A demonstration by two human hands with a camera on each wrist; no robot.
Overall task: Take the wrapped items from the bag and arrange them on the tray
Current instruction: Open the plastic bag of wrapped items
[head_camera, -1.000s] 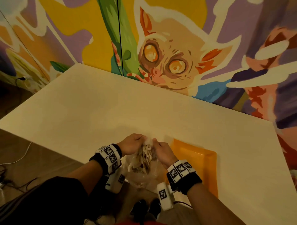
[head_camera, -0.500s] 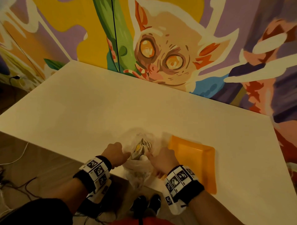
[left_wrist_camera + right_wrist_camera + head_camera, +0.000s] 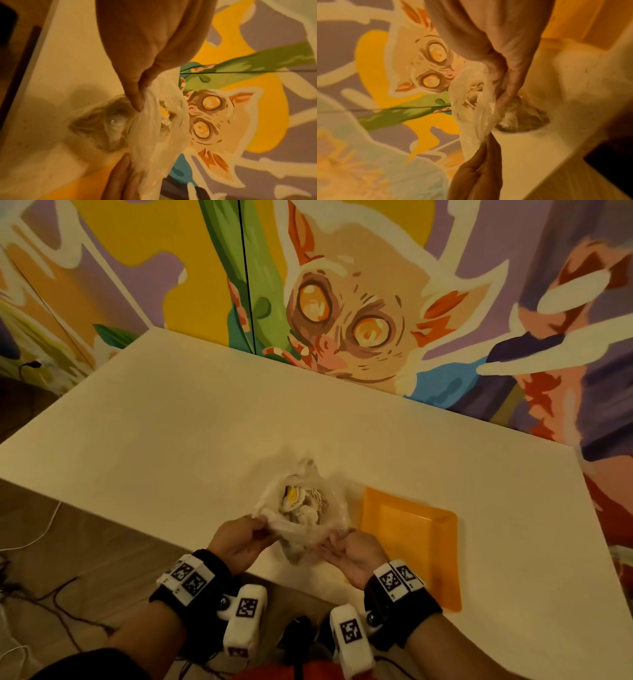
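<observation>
A clear plastic bag (image 3: 334, 517) sits on the white table (image 3: 205, 433) near its front edge, its mouth pulled wide. Inside lie several pale wrapped items (image 3: 305, 503), one showing yellow. My left hand (image 3: 239, 537) pinches the bag's left rim and my right hand (image 3: 346, 549) pinches the right rim. The left wrist view shows my left hand (image 3: 137, 97) gripping the bag (image 3: 154, 135); the right wrist view shows my right hand (image 3: 503, 86) gripping the bag (image 3: 471, 115). The orange tray (image 3: 411, 542) lies just right of the bag, with nothing on it.
A painted mural wall (image 3: 359, 302) rises behind the table's far edge. The table's front edge runs just under my wrists, with wooden floor and cables (image 3: 34, 542) below at the left.
The bag has come down from the table's edge onto the table. My hands have pulled apart and spread its mouth open, so the wrapped items inside now show.
</observation>
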